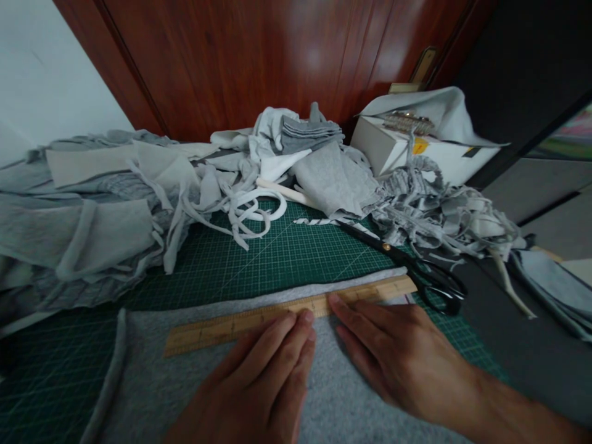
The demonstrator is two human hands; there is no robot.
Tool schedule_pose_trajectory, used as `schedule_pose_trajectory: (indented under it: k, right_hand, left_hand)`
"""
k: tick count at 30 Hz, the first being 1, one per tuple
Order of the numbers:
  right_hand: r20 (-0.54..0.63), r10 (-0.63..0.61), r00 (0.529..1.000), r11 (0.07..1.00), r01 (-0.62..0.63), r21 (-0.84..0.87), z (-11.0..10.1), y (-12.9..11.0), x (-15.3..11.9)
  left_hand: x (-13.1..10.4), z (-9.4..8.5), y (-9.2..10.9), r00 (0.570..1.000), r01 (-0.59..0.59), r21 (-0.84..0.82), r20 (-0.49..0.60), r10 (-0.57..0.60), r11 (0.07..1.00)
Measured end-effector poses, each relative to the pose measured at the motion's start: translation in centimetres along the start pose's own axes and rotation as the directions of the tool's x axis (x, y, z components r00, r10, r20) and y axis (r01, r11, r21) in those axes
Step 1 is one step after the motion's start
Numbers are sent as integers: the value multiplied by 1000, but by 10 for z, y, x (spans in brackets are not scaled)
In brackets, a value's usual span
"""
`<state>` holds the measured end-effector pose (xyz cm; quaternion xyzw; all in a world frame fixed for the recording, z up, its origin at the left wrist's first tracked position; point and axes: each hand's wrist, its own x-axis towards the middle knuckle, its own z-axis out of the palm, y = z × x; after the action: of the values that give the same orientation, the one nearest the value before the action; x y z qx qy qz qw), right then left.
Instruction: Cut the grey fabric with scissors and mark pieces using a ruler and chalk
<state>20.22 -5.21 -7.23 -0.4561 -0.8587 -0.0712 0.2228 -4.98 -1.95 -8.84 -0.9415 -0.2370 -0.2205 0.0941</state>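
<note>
A wooden ruler (pixel 208 330) lies at a slant across grey fabric (pixel 148 382), just below the fabric's rolled upper edge. My left hand (pixel 263 376) is laid flat with its fingers stretched out, the fingertips on the ruler's lower edge near its middle. To its right, my right hand (pixel 393 351) rests with fingers extended, the index fingertip touching the ruler and the others on the ruler and fabric. Black scissors (pixel 407 262) lie beyond the ruler's right end, blades pointing up and left.
A green cutting mat (pixel 217 265) lies under the fabric. Grey cloth pieces (pixel 106 228) are piled at the left. Folded cloth (pixel 337 179), white strips (pixel 254 216) and tangled scraps (pixel 444 216) lie at the back, near a white box (pixel 383 148) and a brown door (pixel 240 61).
</note>
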Motion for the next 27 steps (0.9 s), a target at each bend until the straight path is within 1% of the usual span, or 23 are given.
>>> schedule_pose_trajectory:
  k: [2, 6, 8, 13, 18, 21, 24, 27]
  right_hand:
    - [-5, 2, 1000, 1000, -2, -9, 1, 0, 0]
    - [2, -7, 1000, 1000, 7, 12, 1, 0, 0]
    - [1, -12, 1000, 1000, 12, 19, 0, 0, 0]
    - [-16, -35, 999, 999, 35, 10, 0, 0, 0]
    - [-20, -38, 999, 999, 39, 18, -1, 0, 0]
    - [-37, 25, 999, 1000, -25, -9, -1, 0, 1]
    - [-63, 107, 992, 993, -110, -52, -1, 0, 3]
    - [-35, 118, 992, 991, -119, -56, 1, 1, 3]
  left_hand:
    - [0, 2, -1, 1000, -3, -5, -15, 3, 1000]
    - [-1, 2, -1, 1000, -11, -6, -10, 11, 1000]
    - [0, 0, -1, 1000, 0, -4, 11, 0, 1000]
    - [2, -7, -3, 995, -68, 45, 77, 64, 997]
    - [3, -8, -3, 993, -40, 48, 115, 34, 998]
    - [2, -5, -5, 992, -48, 42, 123, 42, 998]
    - [1, -2, -8, 994, -73, 50, 87, 68, 996]
    - [0, 0, -10, 995, -89, 71, 59, 85, 993]
